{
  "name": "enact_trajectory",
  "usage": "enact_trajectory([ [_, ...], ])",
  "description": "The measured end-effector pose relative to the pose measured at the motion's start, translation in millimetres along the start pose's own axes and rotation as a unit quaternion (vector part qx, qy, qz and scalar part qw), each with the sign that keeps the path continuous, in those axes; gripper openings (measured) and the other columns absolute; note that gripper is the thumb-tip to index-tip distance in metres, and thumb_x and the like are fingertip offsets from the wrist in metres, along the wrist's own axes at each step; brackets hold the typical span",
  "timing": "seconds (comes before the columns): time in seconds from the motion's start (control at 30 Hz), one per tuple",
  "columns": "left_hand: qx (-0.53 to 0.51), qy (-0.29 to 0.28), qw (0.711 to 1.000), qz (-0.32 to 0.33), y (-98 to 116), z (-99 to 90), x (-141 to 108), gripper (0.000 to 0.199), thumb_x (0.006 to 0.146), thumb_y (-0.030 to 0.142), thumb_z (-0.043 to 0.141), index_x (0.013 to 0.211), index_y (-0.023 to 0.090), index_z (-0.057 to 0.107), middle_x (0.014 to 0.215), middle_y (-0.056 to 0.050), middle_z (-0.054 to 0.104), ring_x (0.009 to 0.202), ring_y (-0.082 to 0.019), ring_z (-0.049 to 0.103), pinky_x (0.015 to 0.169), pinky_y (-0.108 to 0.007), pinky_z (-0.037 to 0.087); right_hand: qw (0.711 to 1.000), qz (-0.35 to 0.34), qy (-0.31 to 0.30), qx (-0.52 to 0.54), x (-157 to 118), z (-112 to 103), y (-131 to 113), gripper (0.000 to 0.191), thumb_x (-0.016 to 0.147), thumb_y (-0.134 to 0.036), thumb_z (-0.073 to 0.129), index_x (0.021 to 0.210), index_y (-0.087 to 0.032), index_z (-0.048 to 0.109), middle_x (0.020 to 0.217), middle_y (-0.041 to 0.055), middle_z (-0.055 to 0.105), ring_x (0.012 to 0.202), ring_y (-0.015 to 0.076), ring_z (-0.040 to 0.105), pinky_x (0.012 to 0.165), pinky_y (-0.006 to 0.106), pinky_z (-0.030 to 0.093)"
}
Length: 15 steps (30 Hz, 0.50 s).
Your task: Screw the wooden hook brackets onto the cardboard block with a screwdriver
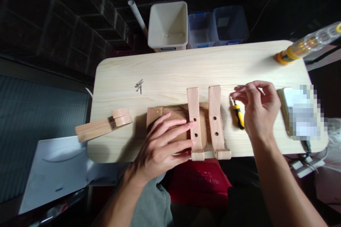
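My left hand [162, 147] lies with fingers spread over a brown cardboard box [176, 113], its fingertips touching the edge of a wooden hook [194, 104]. A second wooden hook [214, 103] rests beside it on the box, to the right. Both have two dark screw holes and a curled end toward me. Raised over the table's right side, my right hand [259, 103] pinches a small screw [241, 86], partly hidden by the fingers. Below that hand lies a yellow and black screwdriver [239, 116]. Several loose screws [139, 86] form a small pile at the left.
Two more wooden hooks [97, 129] lie together at the table's [165, 71] left end. A clear tube with a yellow base [295, 49] stands at the back right. A blurred-out device [289, 103] sits near the right edge. Plastic bins [168, 25] stand behind the table.
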<state>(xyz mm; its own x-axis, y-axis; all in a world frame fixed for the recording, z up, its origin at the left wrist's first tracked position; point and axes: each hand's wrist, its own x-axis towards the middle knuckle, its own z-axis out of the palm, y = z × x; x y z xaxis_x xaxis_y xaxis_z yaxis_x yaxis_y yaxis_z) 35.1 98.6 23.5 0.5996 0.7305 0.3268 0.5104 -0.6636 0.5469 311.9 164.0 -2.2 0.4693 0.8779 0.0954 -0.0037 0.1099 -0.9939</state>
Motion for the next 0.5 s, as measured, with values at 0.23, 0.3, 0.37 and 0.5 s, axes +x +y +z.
enact_trajectory([
  [0.23,-0.005,0.006,1.000,0.004,-0.9,1.0,-0.9,0.029,0.082,0.022,0.087,0.110,0.027,0.080,0.141,-0.007,0.072,0.132,-0.028,0.065,0.124,-0.060,0.041,1.000,-0.002,-0.001,-0.004,-0.9,-0.2,-2.0,0.017,0.096,-0.035,0.073,0.095,-0.022,0.061,0.084,0.0003,0.077,0.067,0.0149,0.073,0.070,0.032,0.062],
  [0.3,-0.006,0.004,1.000,0.002,-0.8,0.8,-0.8,0.029,0.082,0.022,0.087,0.109,0.027,0.080,0.141,-0.007,0.072,0.132,-0.028,0.065,0.124,-0.060,0.041,1.000,-0.001,0.001,-0.002,-0.6,0.0,-1.7,0.018,0.096,-0.036,0.073,0.095,-0.022,0.061,0.084,0.0004,0.077,0.067,0.0149,0.073,0.071,0.033,0.062],
  [0.37,-0.007,0.005,1.000,0.002,-0.7,0.5,-0.6,0.028,0.082,0.022,0.087,0.108,0.026,0.080,0.141,-0.007,0.072,0.132,-0.028,0.065,0.124,-0.059,0.041,1.000,0.000,0.001,-0.003,-0.2,0.3,-1.1,0.018,0.096,-0.036,0.073,0.095,-0.023,0.061,0.083,0.0000,0.077,0.067,0.0149,0.073,0.071,0.033,0.062],
  [0.5,-0.007,0.005,1.000,0.001,-0.5,0.4,-0.3,0.028,0.082,0.022,0.087,0.109,0.027,0.080,0.141,-0.006,0.072,0.132,-0.028,0.065,0.124,-0.059,0.041,1.000,-0.003,-0.003,-0.008,0.2,0.3,0.2,0.017,0.096,-0.036,0.072,0.095,-0.023,0.061,0.083,-0.0007,0.076,0.067,0.0148,0.073,0.071,0.033,0.062],
])
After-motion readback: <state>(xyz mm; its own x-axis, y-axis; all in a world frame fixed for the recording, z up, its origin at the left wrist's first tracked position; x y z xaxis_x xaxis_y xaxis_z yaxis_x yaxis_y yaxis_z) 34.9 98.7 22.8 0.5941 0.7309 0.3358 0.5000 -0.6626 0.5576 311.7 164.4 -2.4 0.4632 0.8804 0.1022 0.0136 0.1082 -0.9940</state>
